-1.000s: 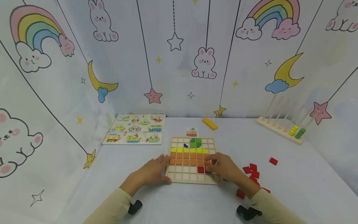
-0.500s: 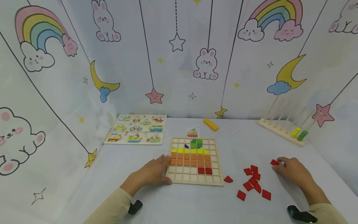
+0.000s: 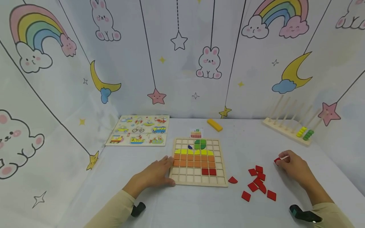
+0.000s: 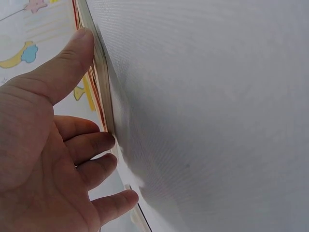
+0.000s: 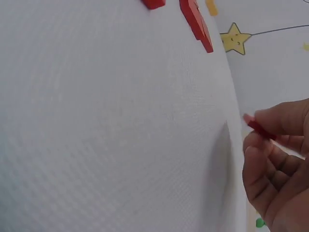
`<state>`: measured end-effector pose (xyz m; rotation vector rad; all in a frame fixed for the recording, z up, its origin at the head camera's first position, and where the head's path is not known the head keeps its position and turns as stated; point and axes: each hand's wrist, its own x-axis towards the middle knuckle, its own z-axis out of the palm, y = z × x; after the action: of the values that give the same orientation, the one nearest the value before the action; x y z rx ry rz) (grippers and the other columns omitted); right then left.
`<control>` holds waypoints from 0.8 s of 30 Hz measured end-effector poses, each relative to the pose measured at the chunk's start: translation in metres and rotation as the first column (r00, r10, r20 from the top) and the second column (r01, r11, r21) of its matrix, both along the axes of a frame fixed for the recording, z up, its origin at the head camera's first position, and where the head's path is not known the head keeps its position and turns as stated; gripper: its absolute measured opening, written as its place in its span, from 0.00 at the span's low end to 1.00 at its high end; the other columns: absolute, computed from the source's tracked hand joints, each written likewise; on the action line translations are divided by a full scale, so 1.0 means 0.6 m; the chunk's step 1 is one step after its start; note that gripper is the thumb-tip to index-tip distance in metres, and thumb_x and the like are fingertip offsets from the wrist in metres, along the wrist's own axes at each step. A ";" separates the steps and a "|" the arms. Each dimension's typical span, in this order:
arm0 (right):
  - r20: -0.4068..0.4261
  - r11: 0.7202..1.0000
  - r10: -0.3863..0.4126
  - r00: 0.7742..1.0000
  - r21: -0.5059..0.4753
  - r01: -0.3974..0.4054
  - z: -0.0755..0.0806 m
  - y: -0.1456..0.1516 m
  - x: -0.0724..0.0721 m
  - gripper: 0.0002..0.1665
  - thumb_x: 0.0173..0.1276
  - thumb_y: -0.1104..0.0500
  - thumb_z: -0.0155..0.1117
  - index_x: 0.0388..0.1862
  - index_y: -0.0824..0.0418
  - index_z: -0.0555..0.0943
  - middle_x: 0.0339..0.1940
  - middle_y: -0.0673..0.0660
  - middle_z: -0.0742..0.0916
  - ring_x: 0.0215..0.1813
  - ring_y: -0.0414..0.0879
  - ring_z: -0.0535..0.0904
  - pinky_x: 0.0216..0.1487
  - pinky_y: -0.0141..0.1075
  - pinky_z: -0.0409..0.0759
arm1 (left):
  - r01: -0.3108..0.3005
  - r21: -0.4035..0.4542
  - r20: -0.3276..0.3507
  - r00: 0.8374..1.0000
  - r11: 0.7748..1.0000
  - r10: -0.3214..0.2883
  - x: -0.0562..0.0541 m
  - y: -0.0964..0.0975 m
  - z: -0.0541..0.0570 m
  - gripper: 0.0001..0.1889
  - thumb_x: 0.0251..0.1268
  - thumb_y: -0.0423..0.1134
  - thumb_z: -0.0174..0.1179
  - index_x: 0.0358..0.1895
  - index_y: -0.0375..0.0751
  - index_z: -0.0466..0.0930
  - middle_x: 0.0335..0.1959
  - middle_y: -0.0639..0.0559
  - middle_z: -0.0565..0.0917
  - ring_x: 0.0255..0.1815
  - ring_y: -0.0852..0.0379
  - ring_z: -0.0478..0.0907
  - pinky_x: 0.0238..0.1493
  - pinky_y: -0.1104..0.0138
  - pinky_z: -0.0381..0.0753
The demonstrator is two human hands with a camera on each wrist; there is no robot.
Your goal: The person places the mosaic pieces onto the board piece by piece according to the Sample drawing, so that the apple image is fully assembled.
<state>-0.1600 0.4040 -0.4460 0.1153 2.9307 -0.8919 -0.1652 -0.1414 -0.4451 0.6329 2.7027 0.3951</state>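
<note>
A wooden grid board (image 3: 189,180) lies mid-table with colored tiles in its cells: green and dark blue at the top, then yellow, orange, and two red squares (image 3: 208,172) low on the right. My left hand (image 3: 155,174) rests along the board's left edge, its fingers relaxed, thumb at the near corner; the left wrist view shows the thumb (image 4: 72,63) against the board's side (image 4: 102,82). Off to the right, my right hand (image 3: 295,166) pinches a red tile (image 5: 260,128) between thumb and fingers. Several loose red tiles (image 3: 252,186) lie between that hand and the board.
A small picture card (image 3: 196,133) lies behind the board, with a yellow-orange block (image 3: 214,125) to its right. A vehicle puzzle board (image 3: 137,130) stands back left. At back right is a pegged wooden counting rack (image 3: 285,131) with yellow and green beads.
My right hand has left the board, where two red squares now show, moved right, and picked up the far red tile. The left hand stays at the board's edge.
</note>
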 end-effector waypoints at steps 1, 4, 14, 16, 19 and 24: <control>-0.002 0.999 -0.001 1.000 -0.049 0.001 0.001 -0.002 0.001 0.25 0.80 0.52 0.55 0.66 0.68 0.71 0.42 0.62 0.83 0.39 0.50 0.77 0.34 0.35 0.79 | 0.001 0.000 -0.002 1.000 1.000 -0.001 0.000 0.000 0.000 0.53 0.57 0.60 0.73 0.80 0.40 0.57 0.81 0.45 0.61 0.83 0.45 0.54 0.78 0.45 0.59; -0.013 0.975 0.001 1.000 -0.224 -0.004 0.004 -0.007 0.000 0.33 0.82 0.47 0.52 0.74 0.67 0.67 0.49 0.62 0.84 0.40 0.47 0.81 0.38 0.30 0.84 | 0.000 0.001 -0.004 1.000 1.000 0.000 -0.001 0.001 0.000 0.53 0.57 0.60 0.73 0.80 0.40 0.58 0.81 0.45 0.61 0.82 0.45 0.54 0.78 0.45 0.59; -0.007 0.791 0.022 1.000 -0.612 -0.021 0.022 -0.096 -0.014 0.37 0.76 0.50 0.64 0.76 0.65 0.66 0.50 0.45 0.82 0.50 0.45 0.85 0.50 0.30 0.86 | -0.007 0.003 0.001 1.000 1.000 0.007 0.000 0.002 -0.002 0.53 0.56 0.60 0.73 0.80 0.40 0.58 0.80 0.45 0.62 0.82 0.46 0.54 0.78 0.45 0.59; 0.014 0.798 0.039 0.999 -0.602 -0.022 0.028 -0.139 -0.017 0.37 0.75 0.50 0.65 0.76 0.64 0.66 0.51 0.52 0.81 0.51 0.50 0.84 0.50 0.31 0.86 | -0.011 0.005 0.004 1.000 1.000 0.011 0.001 0.002 -0.001 0.53 0.56 0.60 0.74 0.80 0.40 0.59 0.80 0.45 0.62 0.82 0.46 0.54 0.78 0.45 0.59; 0.057 0.792 0.079 0.995 -0.610 -0.028 0.031 -0.210 -0.024 0.36 0.74 0.53 0.67 0.75 0.63 0.67 0.52 0.60 0.81 0.52 0.55 0.82 0.51 0.33 0.86 | -0.014 0.008 0.005 1.000 1.000 0.014 0.002 0.002 -0.001 0.53 0.56 0.60 0.74 0.80 0.40 0.59 0.80 0.45 0.62 0.82 0.45 0.54 0.78 0.45 0.59; 0.114 0.741 0.127 0.985 -0.671 -0.018 0.015 -0.315 -0.032 0.31 0.70 0.55 0.71 0.68 0.63 0.73 0.50 0.62 0.84 0.51 0.55 0.85 0.52 0.38 0.87 | -0.013 0.009 0.000 1.000 1.000 0.013 0.001 0.001 -0.001 0.53 0.56 0.60 0.74 0.80 0.40 0.59 0.80 0.45 0.62 0.82 0.45 0.54 0.78 0.45 0.59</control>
<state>-0.1795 0.2147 -0.4369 0.0182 2.2707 -1.7620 -0.1647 -0.1409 -0.4460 0.6183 2.7075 0.4106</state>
